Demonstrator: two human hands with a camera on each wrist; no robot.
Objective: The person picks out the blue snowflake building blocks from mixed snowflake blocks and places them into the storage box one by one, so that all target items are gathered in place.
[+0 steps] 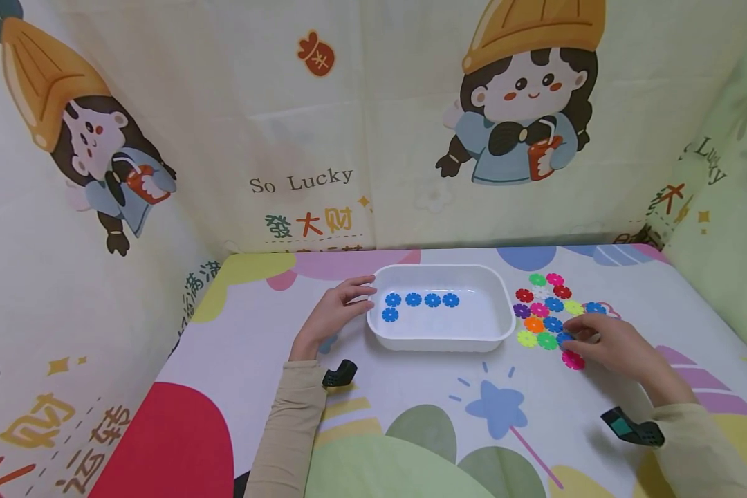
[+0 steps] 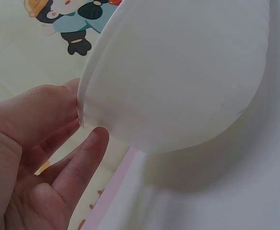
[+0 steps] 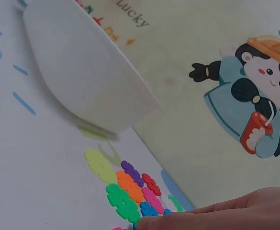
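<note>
A white plastic tray [image 1: 445, 345] sits on the table with several blue flower-shaped discs [image 1: 432, 300] inside, most in a row along the far side. My left hand [image 1: 333, 311] holds the tray's left rim; the left wrist view shows a fingertip [image 2: 101, 135] against the outer wall. To the right of the tray lies a loose group of flower-shaped discs in mixed colours [image 1: 534, 324]. Over its near right edge, my right hand [image 1: 619, 346] pinches a blue flower-shaped disc [image 1: 563, 338] between thumb and fingers, which partly hide it.
A patterned cloth [image 1: 411, 394] covers the table, and a printed curtain [image 1: 404, 138] hangs along its back edge. Close to my right fingers are a pink disc [image 1: 573, 360] and a green disc [image 1: 546, 340]. A blue disc [image 1: 595, 308] lies behind the right hand.
</note>
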